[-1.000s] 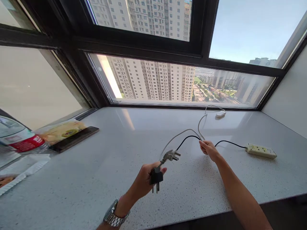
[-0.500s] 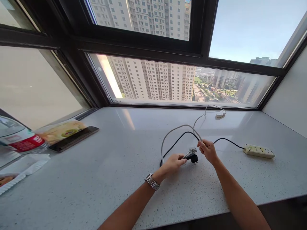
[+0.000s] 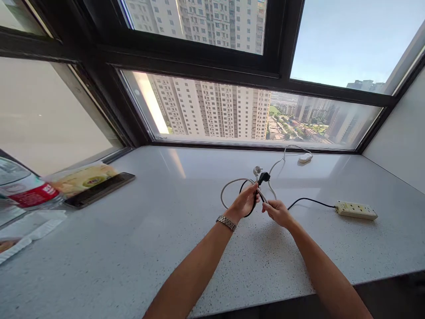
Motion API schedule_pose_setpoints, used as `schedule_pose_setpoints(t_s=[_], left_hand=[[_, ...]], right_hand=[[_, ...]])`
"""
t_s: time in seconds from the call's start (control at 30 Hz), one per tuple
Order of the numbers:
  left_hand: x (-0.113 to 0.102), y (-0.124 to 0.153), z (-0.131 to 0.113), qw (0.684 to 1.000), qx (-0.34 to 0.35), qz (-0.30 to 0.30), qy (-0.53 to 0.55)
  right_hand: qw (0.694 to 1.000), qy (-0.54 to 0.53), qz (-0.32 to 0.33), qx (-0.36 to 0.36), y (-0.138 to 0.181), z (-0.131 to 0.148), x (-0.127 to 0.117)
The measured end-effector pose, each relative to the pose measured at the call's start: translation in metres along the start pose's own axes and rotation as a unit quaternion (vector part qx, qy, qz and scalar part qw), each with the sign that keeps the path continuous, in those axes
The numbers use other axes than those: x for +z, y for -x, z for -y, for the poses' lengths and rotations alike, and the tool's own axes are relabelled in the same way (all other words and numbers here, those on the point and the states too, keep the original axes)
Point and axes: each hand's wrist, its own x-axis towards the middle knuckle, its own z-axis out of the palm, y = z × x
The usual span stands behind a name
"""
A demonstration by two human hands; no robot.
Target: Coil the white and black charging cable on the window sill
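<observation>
— What do the hands have?
— The left hand (image 3: 245, 201) is clamped on the looped white cable (image 3: 229, 184) and black cable (image 3: 310, 200), plugs (image 3: 261, 176) sticking up; the right hand (image 3: 277, 210) pinches both cables, above the table (image 3: 166, 248).
— And the power strip (image 3: 356, 210)?
— On the table, well right.

Speckled white counter (image 3: 139, 248) with power strip (image 3: 356, 210), phone (image 3: 99, 190), snack packet (image 3: 81, 179).
</observation>
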Motion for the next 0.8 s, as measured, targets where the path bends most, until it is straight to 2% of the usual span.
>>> schedule_pose_setpoints(t_s=[0.13,0.2,0.27,0.33,0.43,0.53,0.63,0.8], left_hand=[[0.010,-0.005,0.006,0.993,0.045,-0.090,0.059],[0.014,-0.003,0.007,0.991,0.051,-0.104,0.065],[0.016,0.002,0.008,0.993,0.047,-0.089,0.055],[0.016,0.009,0.010,0.996,0.039,-0.065,0.038],[0.017,0.017,0.016,0.999,0.007,-0.028,0.017],[0.020,0.021,0.023,0.999,-0.039,0.004,-0.006],[0.022,0.021,0.029,0.997,-0.058,-0.007,-0.042],[0.018,0.020,0.040,0.996,-0.047,-0.058,-0.054]], right_hand=[[0.995,-0.011,0.096,0.024,0.004,0.005,-0.006],[0.990,-0.020,0.135,0.044,0.007,0.007,-0.009],[0.987,-0.031,0.143,0.065,0.008,0.009,-0.010],[0.991,-0.066,0.099,0.067,0.007,0.009,-0.009],[0.987,-0.157,-0.008,0.028,0.004,0.007,-0.007],[0.976,-0.208,-0.060,0.006,0.001,0.003,0.000],[0.972,-0.218,-0.082,0.010,-0.001,0.000,0.010],[0.963,-0.235,-0.135,0.001,0.000,0.000,0.022]])
